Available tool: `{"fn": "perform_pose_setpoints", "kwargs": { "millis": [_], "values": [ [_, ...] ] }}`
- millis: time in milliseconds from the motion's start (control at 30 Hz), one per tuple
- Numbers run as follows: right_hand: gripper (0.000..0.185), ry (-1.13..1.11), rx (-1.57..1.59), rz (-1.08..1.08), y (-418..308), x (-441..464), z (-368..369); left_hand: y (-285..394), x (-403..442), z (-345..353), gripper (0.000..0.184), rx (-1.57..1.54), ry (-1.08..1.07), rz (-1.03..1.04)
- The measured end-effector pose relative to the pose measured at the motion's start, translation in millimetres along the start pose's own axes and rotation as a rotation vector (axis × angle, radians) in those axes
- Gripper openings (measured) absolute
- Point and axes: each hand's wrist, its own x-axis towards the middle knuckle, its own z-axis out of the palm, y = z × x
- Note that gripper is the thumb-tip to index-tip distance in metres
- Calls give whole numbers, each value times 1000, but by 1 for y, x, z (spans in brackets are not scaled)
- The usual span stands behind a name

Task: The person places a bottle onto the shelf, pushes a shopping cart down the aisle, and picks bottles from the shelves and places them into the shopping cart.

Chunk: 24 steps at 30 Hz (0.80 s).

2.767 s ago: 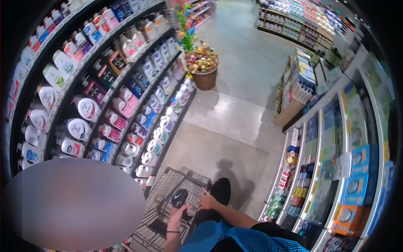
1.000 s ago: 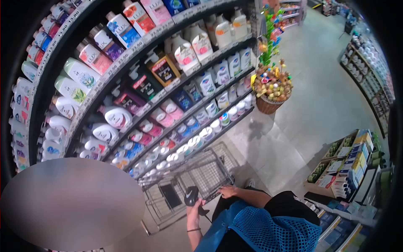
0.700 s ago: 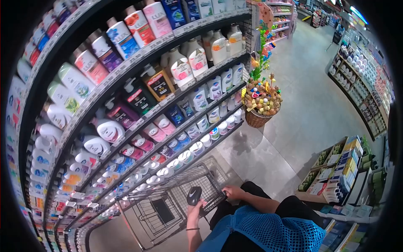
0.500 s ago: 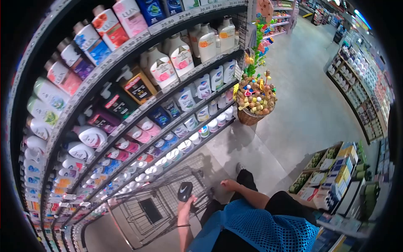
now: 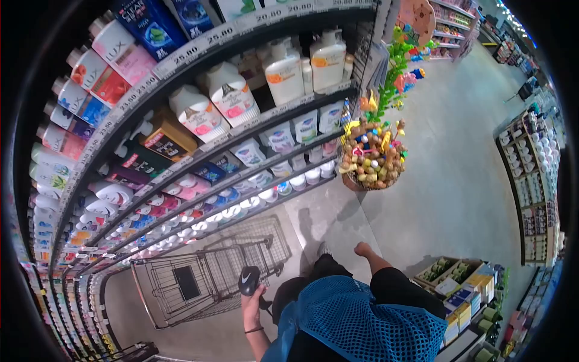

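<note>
My left hand is closed around a black, rounded object with a white swoosh on its top; its exact kind does not show. A dark band circles that wrist. Just left of it stands a wire shopping cart, and the hand appears apart from its frame. My right hand hangs out over the floor with its fingers curled in, and nothing shows in it. Below it to the right are boxed goods in a display.
A long shelf of shampoo and lotion bottles curves along my left. Ahead, a wicker basket of small toys stands at the shelf's end. Grey floor runs onward, with another stocked shelf on the right.
The view has shifted and the toy basket looks nearer. My left hand still grips the black object. My right hand has swung forward and to the right, away from my body.
</note>
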Motion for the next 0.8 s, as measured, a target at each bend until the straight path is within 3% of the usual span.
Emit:
{"fn": "perform_pose_setpoints", "kwargs": {
  "millis": [67,167,300,367,433,500,567,600,633,733,800],
  "values": [
    [33,65,146,213,16,27,-14,7,1,8,32,-4,47,14],
    [28,141,315,59,7,51,-40,7,18,13,30,-69,141,22],
    [27,-16,890,28,-70,48,-85,20,49,42,29,-44,69,47],
    [31,51,575,-373,-95,49,-101,18,71,51,24,15,27,17],
    [24,22,1152,-572,-132,43,-126,26,87,71,25,-53,-17,96],
    [23,154,1059,-484,-167,52,-178,28,109,82,25,-5,-54,100],
    [22,606,809,-663,-217,1,-298,38,128,90,24,1,-122,79],
    [19,556,822,-457,-239,-9,-352,40,144,91,28,19,-178,67],
    [21,835,807,-658,-260,-23,-402,46,161,94,32,39,-237,60],
    [28,1365,538,-663,-298,-62,-533,71,193,99,28,37,-303,111],
    [34,1531,668,-690,-325,-70,-596,91,208,104,28,70,-335,122]
  ]
}}
